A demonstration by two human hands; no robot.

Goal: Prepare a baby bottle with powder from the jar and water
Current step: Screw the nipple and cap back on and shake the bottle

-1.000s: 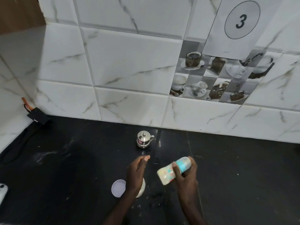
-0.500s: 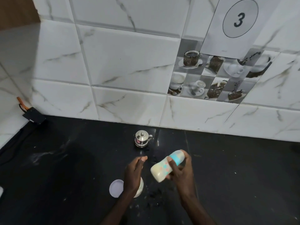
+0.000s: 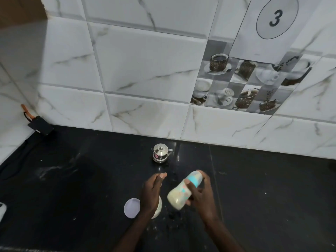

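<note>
Grips the baby bottle (image 3: 181,192) in the right hand (image 3: 202,196), clear of the black counter (image 3: 272,197) and just right of the jar (image 3: 158,206). Holds it tilted: wide base low and toward the left, blue collar and capped top high and toward the wall. Shows a pale creamy fill in the lower body, slightly blurred. Wraps the fingers behind and under the bottle and lays the thumb across its front, just below the blue collar. Brings the right forearm in from the bottom edge, slanting up and to the left.

Holds the left hand (image 3: 151,191) over the jar, seen edge-on, with the fingers straight, pressed together and pointing away toward the wall. Pinches nothing. Hides most of the jar under palm and wrist and leaves only a pale curve of its right side showing. Cannot tell whether the palm touches the rim. Brings the left forearm in from the bottom edge too, slanting up and to the right, so that both wrists stand close together.

Has the round white lid (image 3: 131,208) flat on the counter just left of the jar, partly behind the left wrist. Shows pale specks on the counter around both. Has, beyond the hands, a small lidded steel pot (image 3: 160,155) upright near the foot of the tiled wall (image 3: 145,70). Bears, high on the right of that wall, a sheet (image 3: 263,42) with a circled 3. Has a black box (image 3: 39,125) with an orange lead in the left corner.
</note>
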